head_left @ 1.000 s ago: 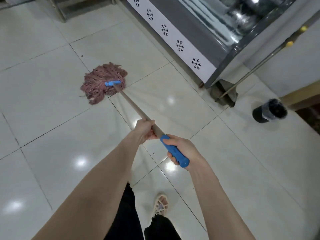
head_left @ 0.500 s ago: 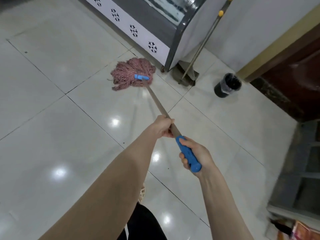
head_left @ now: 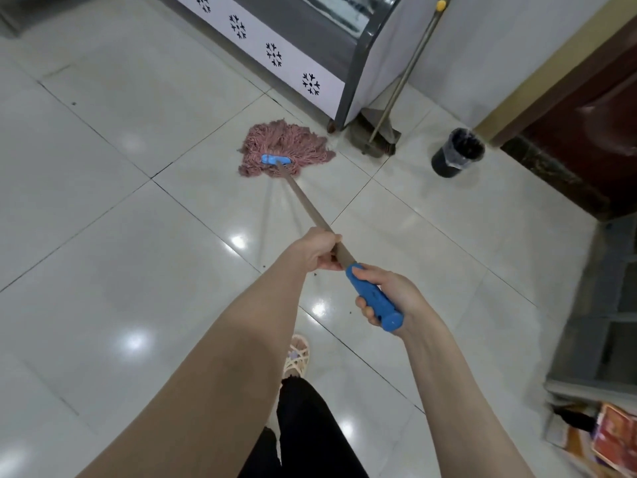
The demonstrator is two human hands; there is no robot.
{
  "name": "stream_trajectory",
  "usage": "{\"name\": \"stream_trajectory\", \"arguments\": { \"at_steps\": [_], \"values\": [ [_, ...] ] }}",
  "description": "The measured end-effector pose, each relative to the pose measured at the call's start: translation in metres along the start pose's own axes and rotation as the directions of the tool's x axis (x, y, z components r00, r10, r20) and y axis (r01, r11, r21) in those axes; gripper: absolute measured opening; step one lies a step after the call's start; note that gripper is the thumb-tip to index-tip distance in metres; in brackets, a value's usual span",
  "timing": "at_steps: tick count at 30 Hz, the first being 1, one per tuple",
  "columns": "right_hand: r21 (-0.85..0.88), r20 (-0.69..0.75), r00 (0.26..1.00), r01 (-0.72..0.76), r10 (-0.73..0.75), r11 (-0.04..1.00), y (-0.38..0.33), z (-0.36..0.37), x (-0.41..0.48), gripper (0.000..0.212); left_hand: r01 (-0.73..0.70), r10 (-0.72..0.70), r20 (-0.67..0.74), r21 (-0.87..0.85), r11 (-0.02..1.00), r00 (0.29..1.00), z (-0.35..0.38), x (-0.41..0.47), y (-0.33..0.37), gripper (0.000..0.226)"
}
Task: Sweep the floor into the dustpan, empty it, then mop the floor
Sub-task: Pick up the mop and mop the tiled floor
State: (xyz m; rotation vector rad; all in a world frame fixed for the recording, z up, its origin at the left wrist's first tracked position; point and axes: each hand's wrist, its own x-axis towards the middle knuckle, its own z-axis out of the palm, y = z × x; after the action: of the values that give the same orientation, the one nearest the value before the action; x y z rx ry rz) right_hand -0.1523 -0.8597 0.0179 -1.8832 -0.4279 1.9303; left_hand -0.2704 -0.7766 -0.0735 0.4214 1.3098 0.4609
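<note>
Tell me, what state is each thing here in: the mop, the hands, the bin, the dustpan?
Mop head: spread flat on the floor, close to the counter corner.
Mop handle: tilted, held in both hands.
Left hand: grips the brown shaft.
Right hand: grips the blue end.
Bin: upright, no lid, bag-lined.
Dustpan: standing on the floor beside the counter, untouched.

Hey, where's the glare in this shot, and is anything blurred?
Head view: round lamp glare dots the glossy floor; the mop is sharp, its handle casting faint double shadows; the lower right corner is smeared.
</note>
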Motion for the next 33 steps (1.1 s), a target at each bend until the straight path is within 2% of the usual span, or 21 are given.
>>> {"name": "stream_trajectory", "arguments": {
  "at_steps": [5,9,15,21,27,33],
  "values": [
    [-0.022,0.086,0.996,-0.02,0.022,1.0,0.06,0.059,-0.03,0.021,-0.016,0.013,-0.073,-0.042,0.999,0.997,-0.067,-0.046,-0.053,0.018],
    [-0.068,0.152,0.987,-0.038,0.048,0.997,0.093,0.096,-0.054,0.01,-0.026,0.017,-0.126,-0.072,0.997,0.992,-0.113,-0.084,-0.091,0.015],
    [-0.221,0.216,0.975,-0.001,0.05,0.975,0.126,0.142,-0.073,0.029,-0.05,0.008,-0.218,-0.186,0.981,0.976,-0.167,-0.137,-0.13,0.015],
    [-0.31,0.335,0.937,0.008,0.101,0.951,0.162,0.185,-0.081,0.028,-0.076,-0.019,-0.346,-0.26,0.962,0.938,-0.216,-0.183,-0.173,0.013],
    [-0.409,0.393,0.91,0.045,0.132,0.912,0.192,0.178,-0.083,0.035,-0.078,-0.08,-0.394,-0.369,0.926,0.916,-0.219,-0.201,-0.218,0.013],
    [-0.417,0.34,0.933,0.036,0.119,0.908,0.197,0.101,-0.083,0.033,-0.15,-0.035,-0.439,-0.378,0.914,0.898,-0.143,-0.187,-0.236,0.015]
  ]
}}
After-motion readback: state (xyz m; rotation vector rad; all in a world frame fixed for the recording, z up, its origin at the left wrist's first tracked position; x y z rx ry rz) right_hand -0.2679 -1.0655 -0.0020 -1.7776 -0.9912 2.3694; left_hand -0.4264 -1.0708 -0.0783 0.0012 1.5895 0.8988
